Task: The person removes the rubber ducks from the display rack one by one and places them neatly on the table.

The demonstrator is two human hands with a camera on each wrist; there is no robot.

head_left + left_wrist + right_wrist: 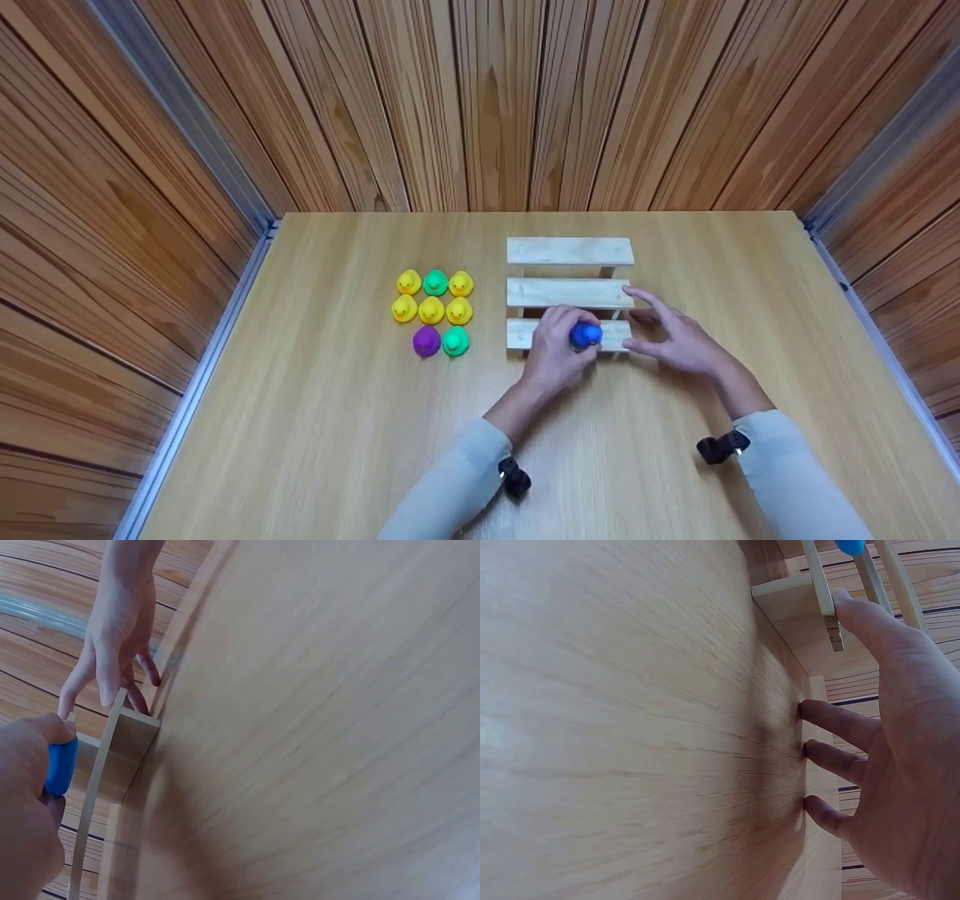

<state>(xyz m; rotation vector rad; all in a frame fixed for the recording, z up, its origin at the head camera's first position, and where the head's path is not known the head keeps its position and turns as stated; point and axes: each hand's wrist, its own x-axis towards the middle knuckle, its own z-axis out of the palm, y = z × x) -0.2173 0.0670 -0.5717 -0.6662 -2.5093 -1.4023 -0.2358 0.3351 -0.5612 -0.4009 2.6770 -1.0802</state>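
Observation:
My left hand [553, 346] grips a blue rubber duck [586, 335] between thumb and fingers, over the right part of the lowest step of a pale wooden three-step stand [568, 251]. In the left wrist view the blue duck [62, 765] shows only partly, just above the step's edge. At the stand's right end is my right hand [670, 339], its fingers spread. Its thumb is at the end of the lowest step and its index finger at the middle one. In the right wrist view, the other fingertips [816, 806] of that hand reach down to the tabletop.
Left of the stand, ducks sit in rows on the wooden table [315, 420]: several yellow ducks [431, 310], a green duck [435, 283] at the back, and a purple duck [427, 340] beside another green duck [455, 340] in front. Wood-patterned walls [495, 105] enclose the back and sides.

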